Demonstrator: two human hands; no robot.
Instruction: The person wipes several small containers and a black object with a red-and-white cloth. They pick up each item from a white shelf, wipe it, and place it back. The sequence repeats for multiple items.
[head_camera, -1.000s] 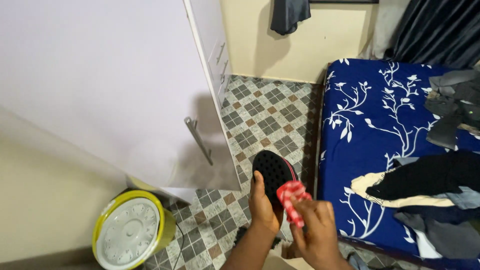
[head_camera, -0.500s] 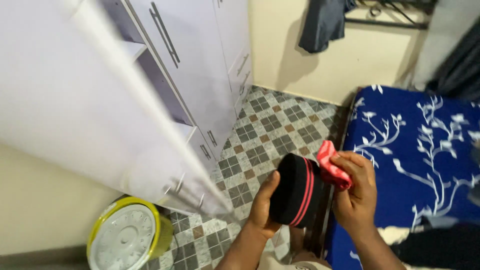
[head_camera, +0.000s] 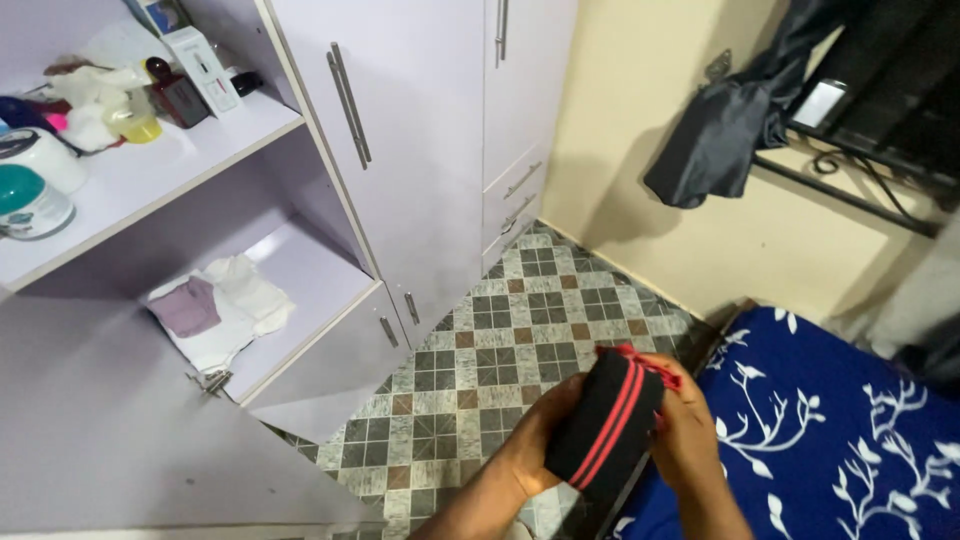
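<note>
Wardrobe (head_camera: 420, 150) fills the left of the view, pale lilac, with one door (head_camera: 120, 430) swung open at eight o'clock. On its upper shelf (head_camera: 150, 170), at ten o'clock, stand jars (head_camera: 30, 190), small bottles (head_camera: 175, 95) and a slim box (head_camera: 205, 68). The lower shelf (head_camera: 320, 280) holds folded cloths (head_camera: 220, 305), white and mauve. Shut doors with long bar handles (head_camera: 348, 105) run on to twelve o'clock, small drawers below them. Patterned floor tiles (head_camera: 500, 330) lie open at the centre. A dark garment (head_camera: 730, 125) hangs on the cream wall at one o'clock, beside a black metal rack (head_camera: 860, 150). A blue bed (head_camera: 850, 440) with white branch print sits at four o'clock.

Against half a second ago, the view has tipped up and swung left: the open shelves now show plainly, the yellow-rimmed fan is out of sight, and less of the bed is seen. The red cloth (head_camera: 640, 362), then bunched well clear of the shoe, now peeps only at its top edge.

At six o'clock, above the tiles, the left hand (head_camera: 535, 435) curls half closed under a black shoe (head_camera: 605, 425) with red stripes, thumb along its side. The right hand (head_camera: 690, 430) wraps the shoe's far side, fingers closed, pinching the red cloth against it.
</note>
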